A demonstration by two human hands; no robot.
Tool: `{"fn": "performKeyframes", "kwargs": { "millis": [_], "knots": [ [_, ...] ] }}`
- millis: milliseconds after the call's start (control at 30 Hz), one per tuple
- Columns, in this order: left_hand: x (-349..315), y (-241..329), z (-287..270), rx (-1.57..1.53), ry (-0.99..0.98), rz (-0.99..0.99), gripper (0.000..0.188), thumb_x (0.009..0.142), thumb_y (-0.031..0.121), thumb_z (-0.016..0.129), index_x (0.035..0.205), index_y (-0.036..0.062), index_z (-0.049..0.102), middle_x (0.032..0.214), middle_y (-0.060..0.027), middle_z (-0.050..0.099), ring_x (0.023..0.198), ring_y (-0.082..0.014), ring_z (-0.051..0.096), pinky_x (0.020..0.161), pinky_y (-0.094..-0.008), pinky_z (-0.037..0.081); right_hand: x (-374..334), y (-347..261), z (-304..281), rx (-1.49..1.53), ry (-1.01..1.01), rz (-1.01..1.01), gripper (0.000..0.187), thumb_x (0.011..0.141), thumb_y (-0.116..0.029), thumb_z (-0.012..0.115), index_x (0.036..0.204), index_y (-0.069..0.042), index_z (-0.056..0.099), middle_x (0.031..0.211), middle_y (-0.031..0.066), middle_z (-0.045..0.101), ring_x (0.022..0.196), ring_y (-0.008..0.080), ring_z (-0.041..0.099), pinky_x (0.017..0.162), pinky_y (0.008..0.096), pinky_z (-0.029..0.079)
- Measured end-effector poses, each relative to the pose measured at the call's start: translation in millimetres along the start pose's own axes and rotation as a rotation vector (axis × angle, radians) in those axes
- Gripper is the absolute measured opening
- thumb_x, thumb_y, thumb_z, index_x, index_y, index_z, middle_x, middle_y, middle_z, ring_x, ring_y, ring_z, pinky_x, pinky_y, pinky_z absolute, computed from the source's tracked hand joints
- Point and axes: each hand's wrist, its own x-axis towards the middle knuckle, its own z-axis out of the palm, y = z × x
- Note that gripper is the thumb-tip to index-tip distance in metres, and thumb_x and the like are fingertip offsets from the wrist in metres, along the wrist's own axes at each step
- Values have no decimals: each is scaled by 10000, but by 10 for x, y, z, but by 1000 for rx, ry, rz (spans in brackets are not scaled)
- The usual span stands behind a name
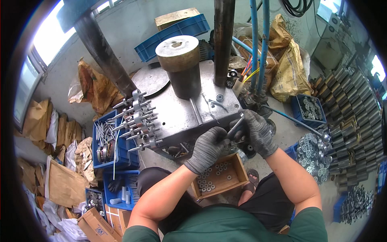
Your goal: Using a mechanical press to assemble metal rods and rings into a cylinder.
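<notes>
Both my hands wear grey knit gloves and meet over the front right edge of the steel press table. A slim metal shaft slants between them. Its lower end is pinched by my left hand, while my right hand closes round the upper end; the fingers hide what else may be there. Below the hands, an open wooden drawer holds several small ring-shaped bearings. Pliers and a bearing lie on the table, near a loose rod.
A thick steel ram stands mid-table between two dark columns. Shafts with fitted rotors crowd the table's left edge. Blue crates of rods stand left; gear-like discs and stacked cylinders fill the right.
</notes>
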Motion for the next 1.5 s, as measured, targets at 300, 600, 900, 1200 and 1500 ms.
{"fn": "performKeyframes", "kwargs": {
  "millis": [300, 600, 900, 1200, 1500],
  "knots": [
    [2, 44, 93, 37, -42, 13, 267, 922, 135, 766, 1143, 16, 674, 1019, -146, 732, 922, -206, 713, 853, -345, 570, -16, -29, -22, -123, 33, -97, 509, 1071, -439, 557, 1334, -3, 557, 942, 148, 743, 634, 158, 713, 513, 244, 555],
    [-5, 89, 123, -158, -110, -34, 183, 1003, 70, 677, 1168, 2, 637, 1036, -67, 694, 977, -117, 634, 916, -300, 537, 32, -13, -126, -41, 11, -72, 537, 1073, -465, 547, 1327, 7, 579, 908, 138, 752, 590, 110, 684, 490, 213, 528],
    [33, 87, 115, -184, -112, -56, 211, 998, 80, 687, 1186, -2, 638, 1008, -56, 695, 926, -103, 636, 858, -292, 553, 42, 41, -82, 117, -50, -31, 472, 1061, -399, 590, 1332, -14, 571, 932, 137, 746, 609, 123, 687, 529, 215, 541],
    [201, -8, 9, -37, 79, 21, 238, 923, 92, 745, 1142, 31, 673, 1094, -89, 705, 1044, -183, 663, 911, -350, 541, 45, 41, -96, -8, 19, -50, 409, 1075, -384, 564, 1300, -45, 594, 912, 98, 734, 639, 111, 690, 540, 214, 528],
    [585, -289, -304, 1044, 277, 193, 456, 736, 207, 812, 1174, 133, 714, 1408, -128, 587, 1405, -412, 422, 1144, -533, 367, 62, -22, -223, -207, 26, -16, 335, 1088, -322, 555, 1277, -54, 618, 872, 50, 721, 615, 82, 664, 550, 215, 519]
  ]
}}
